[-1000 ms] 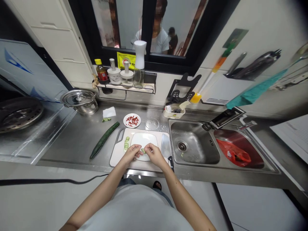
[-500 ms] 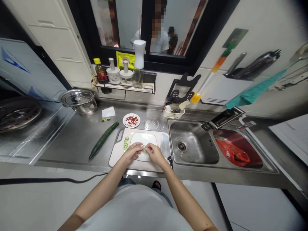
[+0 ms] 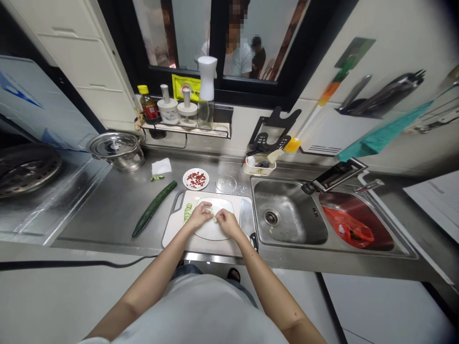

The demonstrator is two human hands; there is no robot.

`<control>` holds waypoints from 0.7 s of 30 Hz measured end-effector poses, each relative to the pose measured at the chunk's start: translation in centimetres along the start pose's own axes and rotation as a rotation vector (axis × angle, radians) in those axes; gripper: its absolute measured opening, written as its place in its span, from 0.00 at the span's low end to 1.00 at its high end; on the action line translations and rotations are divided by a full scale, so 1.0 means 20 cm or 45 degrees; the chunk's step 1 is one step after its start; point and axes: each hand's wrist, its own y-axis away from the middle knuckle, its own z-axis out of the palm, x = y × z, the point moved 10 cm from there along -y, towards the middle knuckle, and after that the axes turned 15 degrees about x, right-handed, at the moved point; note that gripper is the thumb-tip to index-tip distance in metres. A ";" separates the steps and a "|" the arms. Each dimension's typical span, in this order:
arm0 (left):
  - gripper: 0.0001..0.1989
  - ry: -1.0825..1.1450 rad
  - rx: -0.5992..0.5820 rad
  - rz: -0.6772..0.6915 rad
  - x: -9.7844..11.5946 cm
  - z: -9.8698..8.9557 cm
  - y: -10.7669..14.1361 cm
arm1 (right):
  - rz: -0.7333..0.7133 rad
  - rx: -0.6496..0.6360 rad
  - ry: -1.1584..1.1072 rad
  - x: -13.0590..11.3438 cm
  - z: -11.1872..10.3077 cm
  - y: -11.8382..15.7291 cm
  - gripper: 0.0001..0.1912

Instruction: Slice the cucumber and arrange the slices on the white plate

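Observation:
A white plate [image 3: 211, 232] lies on a pale cutting board [image 3: 175, 234] in front of me. Over the plate my right hand [image 3: 227, 223] pinches a thin cucumber slice [image 3: 215, 219] at its fingertips. My left hand [image 3: 199, 216] hovers just left of it, thumb and fingers curved but apart, close to some pale green slice by the fingertips. A row of cucumber slices [image 3: 187, 213] lies along the board's left side. On the right of the board rests a kitchen knife [image 3: 246, 215], its black handle towards me. A whole cucumber [image 3: 153, 210] lies left of the board.
Behind the board stands a small plate of chopped red pieces [image 3: 196, 179]. A lidded steel pot [image 3: 124, 153] and a white paper [image 3: 161, 166] are at the back left. To the right is a double sink [image 3: 290, 210] with a red bag [image 3: 349, 227]. Bottles line a shelf [image 3: 186, 128].
My left hand has drawn slightly up and away from the right, its fingers spreading apart. The right hand stays over the plate, still pinching a slice.

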 end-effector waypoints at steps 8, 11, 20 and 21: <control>0.16 -0.522 0.075 0.332 0.06 0.01 -0.08 | 0.119 -0.033 0.251 0.10 0.07 -0.07 0.10; 0.14 -0.804 0.115 0.406 0.09 0.02 -0.09 | 0.104 -0.036 0.443 0.09 0.08 -0.09 0.12; 0.15 -1.203 0.142 0.611 0.14 0.06 -0.08 | 0.100 -0.038 0.677 0.04 0.08 -0.06 0.16; 0.14 -1.211 0.157 0.624 0.14 0.05 -0.07 | 0.072 -0.054 0.706 0.04 0.09 -0.05 0.17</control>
